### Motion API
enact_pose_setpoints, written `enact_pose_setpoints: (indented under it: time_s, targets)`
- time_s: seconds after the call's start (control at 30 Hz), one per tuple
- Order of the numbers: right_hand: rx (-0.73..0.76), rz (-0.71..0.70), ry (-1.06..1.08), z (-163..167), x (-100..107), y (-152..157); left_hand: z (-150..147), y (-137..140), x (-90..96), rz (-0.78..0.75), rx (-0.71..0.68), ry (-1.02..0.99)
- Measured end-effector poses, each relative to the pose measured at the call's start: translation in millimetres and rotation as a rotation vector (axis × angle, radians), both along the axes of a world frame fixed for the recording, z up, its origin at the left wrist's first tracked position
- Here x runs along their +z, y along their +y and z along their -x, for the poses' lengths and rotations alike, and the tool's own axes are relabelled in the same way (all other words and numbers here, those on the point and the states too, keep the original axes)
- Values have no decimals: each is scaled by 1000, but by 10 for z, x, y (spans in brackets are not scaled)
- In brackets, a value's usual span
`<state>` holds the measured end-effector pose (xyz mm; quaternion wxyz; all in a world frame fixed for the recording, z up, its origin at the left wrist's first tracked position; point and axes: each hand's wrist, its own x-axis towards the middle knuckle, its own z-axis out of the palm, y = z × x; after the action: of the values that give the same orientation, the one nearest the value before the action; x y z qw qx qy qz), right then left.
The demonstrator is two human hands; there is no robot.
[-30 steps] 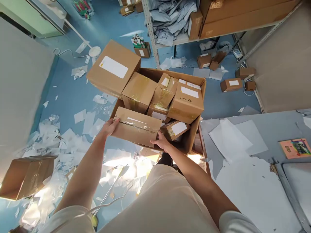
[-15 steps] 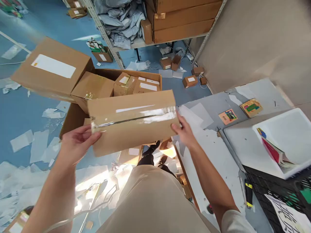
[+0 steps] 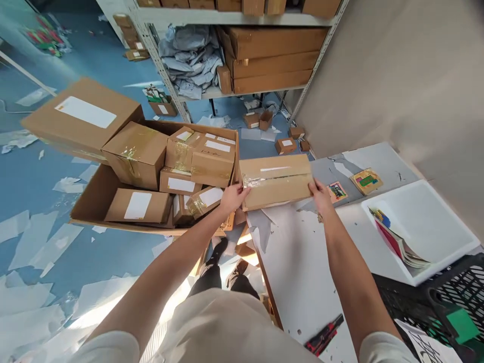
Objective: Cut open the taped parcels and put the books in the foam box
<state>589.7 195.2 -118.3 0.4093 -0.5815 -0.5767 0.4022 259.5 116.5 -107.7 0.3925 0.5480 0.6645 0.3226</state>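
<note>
A taped cardboard box (image 3: 278, 189) is held level between both my hands, at the near-left part of the white table (image 3: 298, 247). My left hand (image 3: 233, 196) grips its left end, thumb on top. On the right end, my right hand (image 3: 320, 195) is closed round the edge. Shiny tape runs along the top seam. Whether the underside touches the table cannot be made out. Left of it stands a large open carton (image 3: 81, 201) filled with several smaller labelled boxes, one of them a box with a white label (image 3: 130, 206).
A white tray (image 3: 442, 222) holding a booklet (image 3: 401, 242) sits right, beside a black crate (image 3: 401, 292). Small books (image 3: 366, 180) and a red-black tool (image 3: 325, 335) lie on the table. Behind stands a shelf (image 3: 242, 19) with cartons and grey bags. Papers (image 3: 22, 302) litter the floor.
Both hands have carried the box rightward, from in front of the open carton to over the table. The view has shifted, showing more of the carton's contents and the shelf.
</note>
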Motion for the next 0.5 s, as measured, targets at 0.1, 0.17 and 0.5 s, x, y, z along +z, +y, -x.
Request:
enact_pose_setpoints:
  time_s: [0.1,0.17,0.5]
  targets:
    - [7,57,-79,38,-178,69,-50,75,-177,47,-15,20]
    - [-5,35,-129,62,-241,117,-56,87,-265,71,-26,20]
    - [-318,25,-505,130,-370,118,70,4,-456,124,-185,-148]
